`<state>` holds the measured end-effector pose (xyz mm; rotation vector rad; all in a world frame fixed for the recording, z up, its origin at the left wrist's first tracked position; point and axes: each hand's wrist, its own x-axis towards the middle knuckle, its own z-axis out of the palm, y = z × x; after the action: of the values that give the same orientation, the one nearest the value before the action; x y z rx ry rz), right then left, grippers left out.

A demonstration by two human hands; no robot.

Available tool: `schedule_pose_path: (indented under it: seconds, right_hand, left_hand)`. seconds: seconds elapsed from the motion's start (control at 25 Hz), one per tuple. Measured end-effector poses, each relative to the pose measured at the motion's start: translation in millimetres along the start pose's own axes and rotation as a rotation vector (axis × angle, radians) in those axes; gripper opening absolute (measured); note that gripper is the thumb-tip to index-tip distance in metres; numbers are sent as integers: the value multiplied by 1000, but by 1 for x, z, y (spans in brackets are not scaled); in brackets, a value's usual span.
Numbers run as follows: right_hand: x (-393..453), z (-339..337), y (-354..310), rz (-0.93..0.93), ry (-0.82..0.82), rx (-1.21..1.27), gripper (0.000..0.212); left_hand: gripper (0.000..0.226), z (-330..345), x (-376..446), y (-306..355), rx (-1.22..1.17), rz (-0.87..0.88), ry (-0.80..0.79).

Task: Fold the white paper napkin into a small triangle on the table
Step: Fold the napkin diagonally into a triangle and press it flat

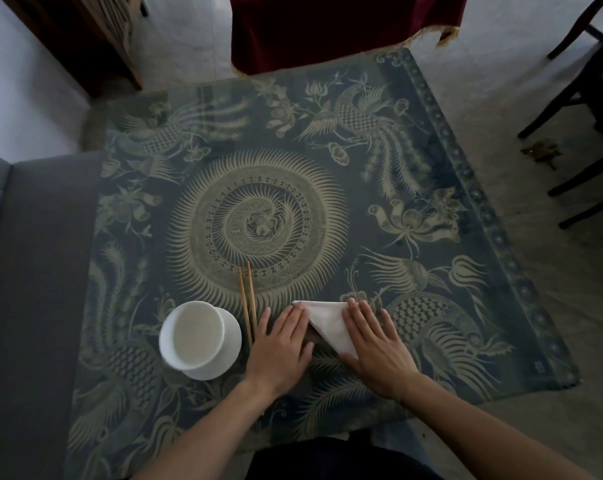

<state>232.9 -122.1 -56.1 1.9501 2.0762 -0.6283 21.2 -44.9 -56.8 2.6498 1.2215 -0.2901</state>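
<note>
**Thin white paper, pinned flat under two palms**

Patterned cloth covers the table [327,133], and we work near its front edge. To our left stand a white bowl [192,336] on a saucer [232,344] and a pair of chopsticks [247,299].

Between our hands lies the white paper napkin [327,323], already a triangle. Our left hand [281,344] and right hand [372,348] lie open and flat, fingers spread, pressing its sides, gripping nothing.

We judge the napkin light, soft and easily torn; it likely springs open, so hold corners and crease gently.
</note>
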Motion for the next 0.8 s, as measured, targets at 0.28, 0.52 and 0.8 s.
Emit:
schedule_pose_path:
  seconds: [0.28, 0.52, 0.8]
  right_hand:
    - [-1, 5, 2, -4, 14, 71, 76]
    - [-2, 11, 5, 43, -1, 68, 74]
    - [-5, 1, 5, 42, 142, 78, 69]
  left_hand:
    - [66, -4, 22, 33, -31, 220, -89]
    - [72, 6, 9, 2, 33, -19, -174]
    - [68, -1, 15, 26, -84, 56, -75]
